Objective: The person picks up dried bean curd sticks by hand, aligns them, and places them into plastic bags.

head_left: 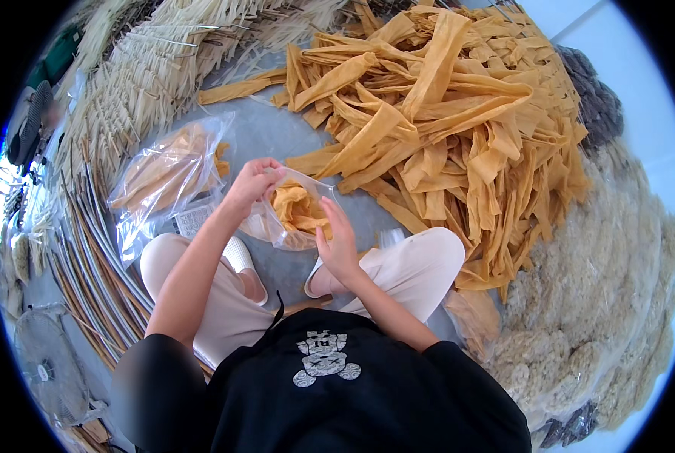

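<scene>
A clear plastic bag [298, 242] with crumpled orange-yellow strips [295, 206] inside stands on the floor before me, its mouth up. My left hand [260, 180] pinches the bag's rim at the upper left. At the right side of the mouth is my right hand [337, 238], thumb and fingers apart, against or just beside the plastic; exact contact cannot be told. Left of this bag lies a larger clear bag [167, 170] of flat, paler orange strips. A big loose heap of long, thin, wrinkled orange-yellow strips [428, 130] fills the floor beyond, to the right.
Pale strips on rods [139, 85] are piled at upper left, above a bundle of long thin rods [97, 255]. A keypad-like device [193, 218] lies near my left knee. A fan [51, 368] stands lower left. Pale fluffy material [586, 294] is heaped at right, a clear-wrapped bundle [473, 317] near it.
</scene>
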Demonstrator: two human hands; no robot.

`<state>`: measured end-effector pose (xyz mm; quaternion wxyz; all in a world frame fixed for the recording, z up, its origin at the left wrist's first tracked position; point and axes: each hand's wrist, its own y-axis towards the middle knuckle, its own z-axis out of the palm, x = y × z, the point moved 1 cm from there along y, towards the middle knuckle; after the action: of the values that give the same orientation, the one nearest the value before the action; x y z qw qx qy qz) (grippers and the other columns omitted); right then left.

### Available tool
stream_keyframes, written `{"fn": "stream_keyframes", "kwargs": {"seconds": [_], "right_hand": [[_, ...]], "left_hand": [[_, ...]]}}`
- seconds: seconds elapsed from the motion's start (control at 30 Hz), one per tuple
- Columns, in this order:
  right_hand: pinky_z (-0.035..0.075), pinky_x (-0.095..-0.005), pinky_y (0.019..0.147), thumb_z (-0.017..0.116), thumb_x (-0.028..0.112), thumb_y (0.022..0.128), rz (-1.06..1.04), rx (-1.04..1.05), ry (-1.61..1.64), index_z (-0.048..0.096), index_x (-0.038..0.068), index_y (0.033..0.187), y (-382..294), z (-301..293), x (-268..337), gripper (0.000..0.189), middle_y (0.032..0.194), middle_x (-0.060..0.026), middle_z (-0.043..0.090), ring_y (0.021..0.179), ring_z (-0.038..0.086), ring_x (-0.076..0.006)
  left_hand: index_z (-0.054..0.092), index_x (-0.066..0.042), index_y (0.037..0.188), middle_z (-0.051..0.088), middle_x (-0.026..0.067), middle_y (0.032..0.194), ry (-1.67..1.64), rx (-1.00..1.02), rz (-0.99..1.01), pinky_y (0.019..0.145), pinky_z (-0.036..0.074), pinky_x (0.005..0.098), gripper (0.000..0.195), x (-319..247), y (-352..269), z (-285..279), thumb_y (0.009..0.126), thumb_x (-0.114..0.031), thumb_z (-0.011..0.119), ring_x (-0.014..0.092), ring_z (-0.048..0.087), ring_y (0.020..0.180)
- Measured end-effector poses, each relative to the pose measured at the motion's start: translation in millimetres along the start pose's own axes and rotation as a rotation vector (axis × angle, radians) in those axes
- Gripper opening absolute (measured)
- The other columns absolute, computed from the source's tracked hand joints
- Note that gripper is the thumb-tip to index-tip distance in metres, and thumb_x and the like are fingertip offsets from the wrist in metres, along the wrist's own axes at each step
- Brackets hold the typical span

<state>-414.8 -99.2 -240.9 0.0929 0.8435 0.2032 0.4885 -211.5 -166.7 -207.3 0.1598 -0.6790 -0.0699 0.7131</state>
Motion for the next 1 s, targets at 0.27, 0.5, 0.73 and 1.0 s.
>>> {"fn": "stream_keyframes", "kwargs": {"seconds": [0.27, 0.5, 0.73, 1.0], "right_hand": [[0.025, -0.0411, 0.103, 0.057, 0.010, 0.077, -0.085, -0.074, -0.272, 0.042, 0.003, 0.125, 5, -90, 14, 0.051, 0.135, -0.0186, 0.032, 0.126, 0.029, -0.0340], [0.034, -0.0384, 0.098, 0.066, 0.012, 0.071, -0.163, 0.134, -0.518, 0.042, 0.004, 0.124, 144, -159, -27, 0.059, 0.126, -0.0224, 0.041, 0.117, 0.040, -0.0352], [0.031, -0.0419, 0.101, 0.074, 0.022, 0.067, 0.065, 0.351, -0.698, 0.017, 0.011, 0.137, 221, -131, -145, 0.091, 0.133, -0.0249, 0.032, 0.124, 0.031, -0.0378], [0.032, -0.0444, 0.099, 0.067, 0.014, 0.075, 0.104, 0.558, -1.020, 0.030, 0.018, 0.131, 212, -110, -178, 0.067, 0.132, -0.0234, 0.031, 0.122, 0.033, -0.0374]], "left_hand": [[0.059, -0.006, 0.089, 0.052, -0.0062, 0.063, 0.026, -0.274, 0.419, 0.046, 0.032, 0.0169, 0.009, -37, 5, -19, 0.084, -0.013, 0.058, 0.001, 0.043, 0.052], [0.058, -0.006, 0.082, 0.058, 0.0133, 0.076, 1.174, 0.539, 0.311, 0.065, 0.045, 0.0398, 0.012, 6, -52, 75, 0.072, -0.011, 0.059, 0.030, 0.058, 0.073], [0.059, -0.009, 0.084, 0.060, 0.0136, 0.078, 1.206, 0.735, 0.189, 0.065, 0.046, 0.0412, 0.015, 134, -61, 104, 0.071, -0.017, 0.058, 0.030, 0.059, 0.078], [0.059, -0.010, 0.086, 0.061, 0.0123, 0.078, 1.046, 0.628, 0.069, 0.065, 0.047, 0.0411, 0.018, 118, -47, 97, 0.071, -0.019, 0.061, 0.031, 0.061, 0.077]]}}
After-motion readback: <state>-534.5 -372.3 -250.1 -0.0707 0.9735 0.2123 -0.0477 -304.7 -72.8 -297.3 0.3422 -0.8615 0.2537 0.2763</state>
